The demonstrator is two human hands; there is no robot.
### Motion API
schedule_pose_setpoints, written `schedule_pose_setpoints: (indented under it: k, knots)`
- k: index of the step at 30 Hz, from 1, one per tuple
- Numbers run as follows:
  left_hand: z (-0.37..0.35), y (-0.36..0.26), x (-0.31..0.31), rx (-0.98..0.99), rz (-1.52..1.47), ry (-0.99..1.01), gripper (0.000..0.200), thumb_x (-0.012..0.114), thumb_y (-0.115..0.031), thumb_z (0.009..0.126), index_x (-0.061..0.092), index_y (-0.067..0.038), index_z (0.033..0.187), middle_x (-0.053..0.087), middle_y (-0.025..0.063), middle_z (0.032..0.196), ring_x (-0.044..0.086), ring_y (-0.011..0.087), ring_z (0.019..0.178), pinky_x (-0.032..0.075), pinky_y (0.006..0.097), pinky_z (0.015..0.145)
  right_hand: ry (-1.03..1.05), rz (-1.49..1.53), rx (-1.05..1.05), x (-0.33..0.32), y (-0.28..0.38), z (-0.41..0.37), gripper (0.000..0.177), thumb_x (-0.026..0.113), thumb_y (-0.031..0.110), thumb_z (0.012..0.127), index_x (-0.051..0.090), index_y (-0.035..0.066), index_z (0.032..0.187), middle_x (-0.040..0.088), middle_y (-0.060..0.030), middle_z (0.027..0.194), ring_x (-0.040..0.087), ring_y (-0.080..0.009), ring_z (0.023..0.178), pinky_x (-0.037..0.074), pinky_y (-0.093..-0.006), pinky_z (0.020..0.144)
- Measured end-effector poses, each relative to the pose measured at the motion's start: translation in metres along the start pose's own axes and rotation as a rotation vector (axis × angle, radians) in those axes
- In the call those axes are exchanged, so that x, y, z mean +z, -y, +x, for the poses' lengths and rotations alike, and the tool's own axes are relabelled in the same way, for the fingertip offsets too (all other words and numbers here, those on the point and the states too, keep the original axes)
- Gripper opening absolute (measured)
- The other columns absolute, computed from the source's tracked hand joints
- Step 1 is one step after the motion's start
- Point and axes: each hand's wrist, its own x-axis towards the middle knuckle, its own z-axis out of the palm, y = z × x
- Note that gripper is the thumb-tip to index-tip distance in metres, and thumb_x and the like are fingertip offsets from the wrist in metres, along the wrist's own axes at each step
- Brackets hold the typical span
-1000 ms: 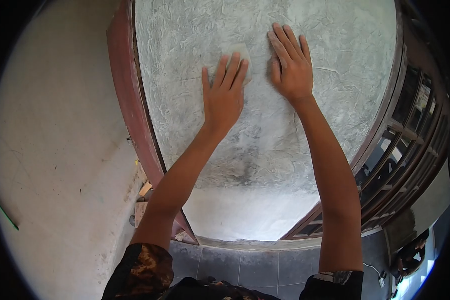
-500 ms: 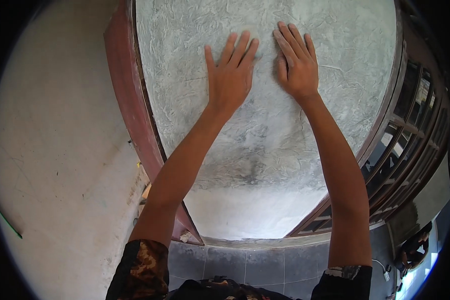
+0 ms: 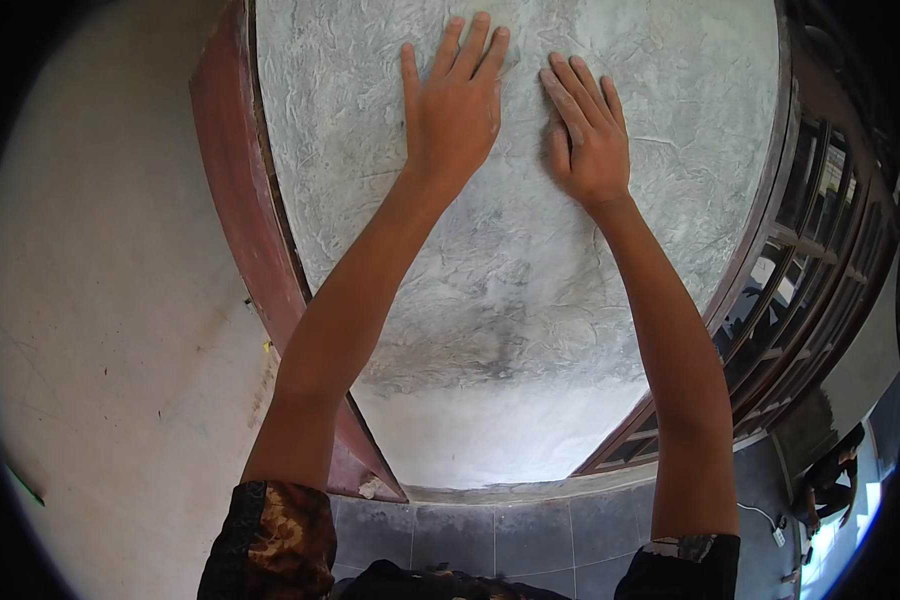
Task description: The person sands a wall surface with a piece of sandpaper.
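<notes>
Both hands lie flat against the textured grey wall panel (image 3: 530, 290). The panel stands upright between the red-brown frame (image 3: 238, 200) at its left edge and the glazed wooden frame (image 3: 800, 260) at its right edge. Its lower edge meets the grey tiled floor (image 3: 530, 540). The plaster is rough and ridged in the upper part, with a darker smudge near the middle and a smoother pale band along the bottom.

Left hand (image 3: 455, 105): palm on the panel, near the top edge, arm fully stretched. Its fingers (image 3: 470, 45) are straight and pressed close together, with the thumb set apart to the left. Whether anything lies under the palm cannot be told.

Right hand (image 3: 590, 140): palm on the panel, just beside the left hand and slightly lower, not touching it. Its fingers (image 3: 580, 90) are straight and slightly spread, and the thumb lies folded in along the palm edge.

A smooth pale wall (image 3: 100, 300) runs to the left of the red-brown frame. A patterned dark sleeve (image 3: 275, 535) covers the left upper arm. A white cable (image 3: 765, 525) lies on the floor near the foot of the glazed frame
</notes>
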Motion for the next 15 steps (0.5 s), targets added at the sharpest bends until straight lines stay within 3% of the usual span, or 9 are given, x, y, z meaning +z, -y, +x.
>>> schedule_pose_setpoints:
  k: [2, 4, 6, 9, 11, 15]
  knots:
    - [-0.073, -0.014, -0.012, -0.020, 0.012, 0.107, 0.054, 0.059, -0.017, 0.100, 0.051, -0.022, 0.154, 0.042, 0.0000, 0.164, 0.037, 0.0250, 0.152, 0.022, 0.0662, 0.120, -0.001, 0.009, -0.009, 0.001, 0.000, -0.002, 0.054, 0.055, 0.012, 0.088, 0.061, 0.013, 0.142, 0.052, -0.0037, 0.156, 0.045, -0.0248, 0.147, 0.030, -0.0506, 0.124]
    - [-0.097, -0.017, -0.019, -0.019, 0.024, 0.211, 0.054, 0.058, -0.017, 0.101, 0.050, -0.022, 0.154, 0.043, 0.0000, 0.163, 0.038, 0.0253, 0.151, 0.023, 0.0658, 0.120, -0.019, 0.010, -0.006, 0.002, -0.001, -0.001, 0.054, 0.055, 0.012, 0.088, 0.061, 0.013, 0.142, 0.052, -0.0036, 0.156, 0.045, -0.0246, 0.147, 0.029, -0.0505, 0.124]
    - [-0.096, -0.012, -0.018, 0.045, 0.046, 0.176, 0.054, 0.059, -0.017, 0.100, 0.050, -0.022, 0.154, 0.043, 0.0001, 0.163, 0.038, 0.0248, 0.151, 0.025, 0.0645, 0.120, -0.011, -0.001, -0.011, 0.002, -0.002, -0.001, 0.055, 0.054, 0.012, 0.088, 0.060, 0.013, 0.143, 0.052, -0.0032, 0.156, 0.045, -0.0244, 0.147, 0.029, -0.0502, 0.124]
    - [-0.014, 0.006, -0.005, 0.024, 0.005, 0.011, 0.058, 0.062, -0.017, 0.097, 0.051, -0.024, 0.154, 0.042, -0.0015, 0.164, 0.036, 0.0224, 0.153, 0.022, 0.0657, 0.121, -0.001, -0.032, -0.005, 0.001, -0.001, -0.001, 0.055, 0.054, 0.012, 0.089, 0.059, 0.014, 0.144, 0.053, -0.0030, 0.156, 0.045, -0.0243, 0.147, 0.029, -0.0498, 0.125]
    - [-0.020, 0.007, -0.007, 0.029, -0.012, 0.042, 0.058, 0.063, -0.017, 0.097, 0.051, -0.024, 0.153, 0.042, -0.0018, 0.164, 0.035, 0.0220, 0.153, 0.022, 0.0669, 0.121, -0.002, -0.037, 0.002, 0.002, -0.001, 0.001, 0.055, 0.054, 0.012, 0.090, 0.059, 0.015, 0.145, 0.052, -0.0030, 0.156, 0.045, -0.0243, 0.147, 0.029, -0.0496, 0.125]
    - [-0.129, -0.012, -0.018, 0.058, -0.021, 0.240, 0.056, 0.062, -0.017, 0.098, 0.052, -0.022, 0.153, 0.044, -0.0012, 0.163, 0.035, 0.0231, 0.153, 0.021, 0.0698, 0.119, 0.001, -0.030, 0.011, 0.001, 0.000, -0.002, 0.055, 0.053, 0.012, 0.091, 0.059, 0.015, 0.145, 0.051, -0.0032, 0.157, 0.043, -0.0243, 0.148, 0.028, -0.0490, 0.125]
